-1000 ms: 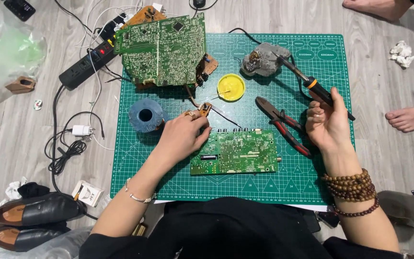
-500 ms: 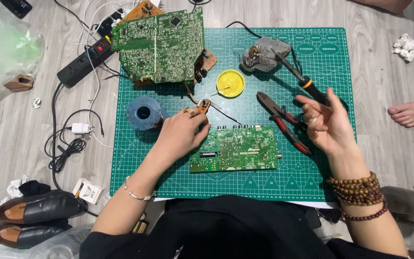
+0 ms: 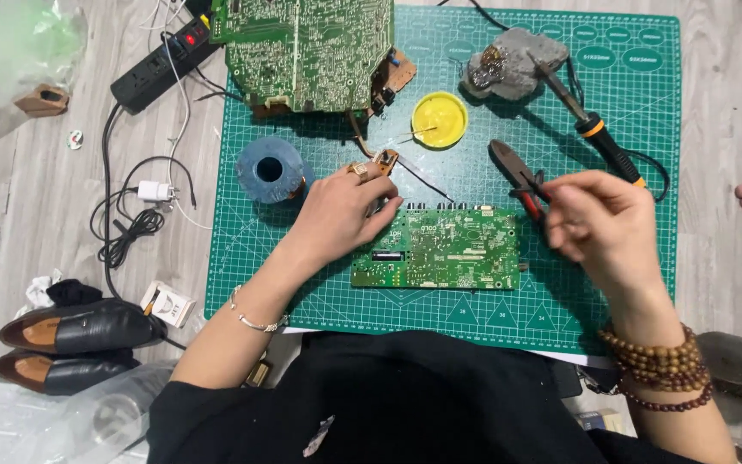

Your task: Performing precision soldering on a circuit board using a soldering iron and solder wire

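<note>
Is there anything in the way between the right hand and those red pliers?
Nothing visible. The right hand is directly at the red pliers, its fingers over the handles. The soldering iron lies farther back.

Pale grey wood-plank floor [image 3: 27, 215] under even light, a green cutting mat [image 3: 646, 103] spread upon it.

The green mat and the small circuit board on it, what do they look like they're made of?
The green mat: probably matte rubbery plastic, judging by its printed grid and flat lie. The small circuit board: rigid green laminate, likely fibreglass, slightly glossy with pale traces and solder points.
</note>
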